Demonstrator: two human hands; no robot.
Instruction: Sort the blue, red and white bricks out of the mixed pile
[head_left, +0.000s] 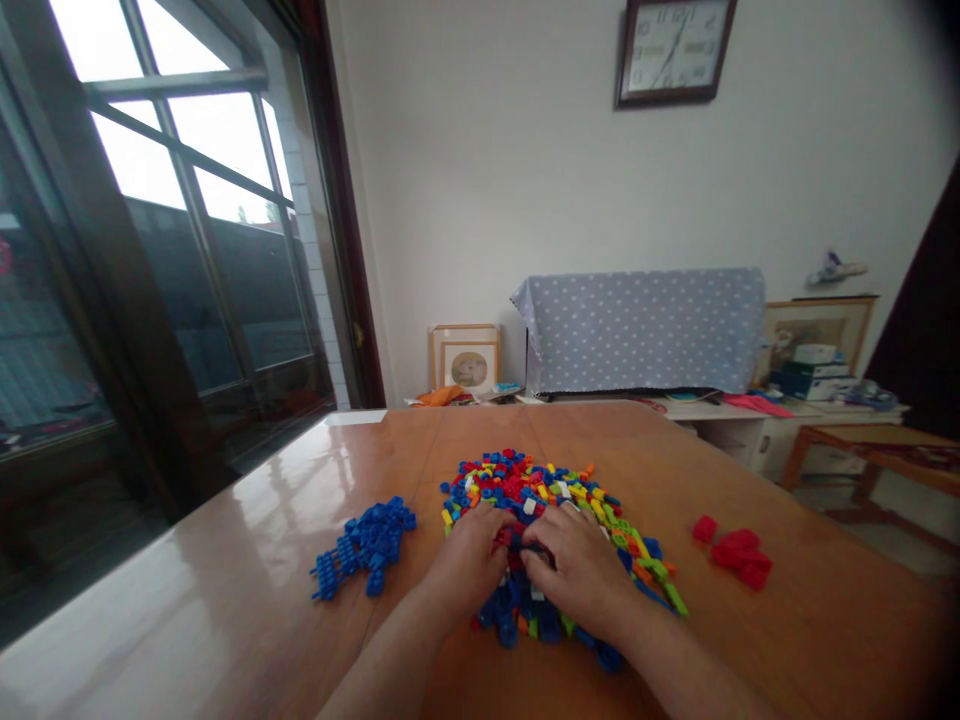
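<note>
At table centre: mixed brick pile [551, 490]
Left hand [469, 560]: fingers curled on pile
Right hand [581, 570]: likewise; grip unclear
Left edge side: blue bricks [367, 545]
Right edge side: red bricks [735, 552]

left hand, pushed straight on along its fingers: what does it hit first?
The left hand already rests in the mixed brick pile, fingers pointing up-right toward the right hand. Going on, it would likely meet more loose bricks, red and blue ones at its fingertips, then the right hand's fingers. Depth there is unclear.

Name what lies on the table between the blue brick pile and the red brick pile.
In the head view, the mixed-colour brick heap lies between the blue pile and the red pile, with both hands on it.
</note>
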